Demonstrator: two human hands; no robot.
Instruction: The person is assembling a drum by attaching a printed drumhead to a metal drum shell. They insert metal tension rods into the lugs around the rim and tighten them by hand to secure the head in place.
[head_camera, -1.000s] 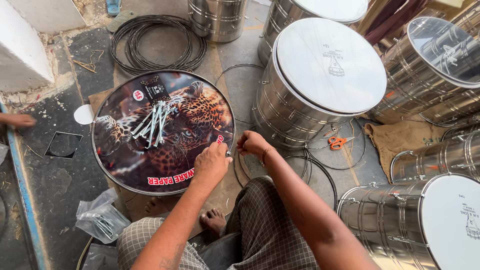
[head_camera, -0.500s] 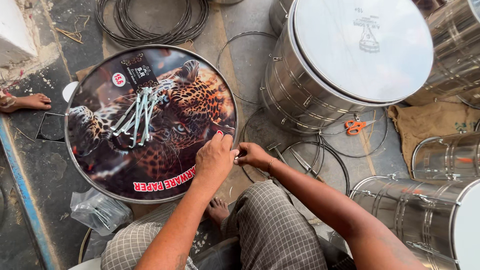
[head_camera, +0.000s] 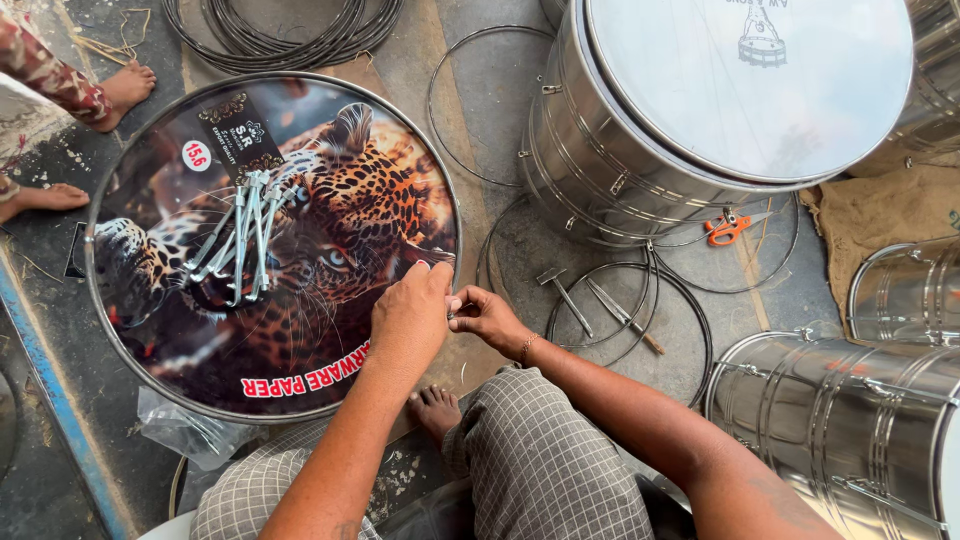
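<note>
1. Since half a second ago both hands have stayed at the right rim of the round drum head printed with a leopard (head_camera: 300, 260); the view now sits closer, and a bystander's bare feet (head_camera: 125, 85) show at the far left.
2. The left hand (head_camera: 410, 318) lies curled over the rim with its fingers bent down on the edge. The right hand (head_camera: 487, 315) is closed in a pinch just beside it, fingertips touching the left hand; what it pinches is too small to tell.
3. Left of the hands, the drum head lies flat on the floor, ringed by a thin metal hoop, with a bundle of silver metal rods (head_camera: 238, 240) resting on the print.
4. Right of the hands there is bare floor crossed by loose thin wire hoops (head_camera: 620, 310), with a small hammer (head_camera: 560, 290) inside them.
5. Beyond that, orange-handled scissors (head_camera: 728, 228) lie under the edge of a large shiny steel drum shell with a white head (head_camera: 700, 110).
6. Another steel drum shell lying on its side (head_camera: 850, 420) crowds the right forearm's outer side.
</note>
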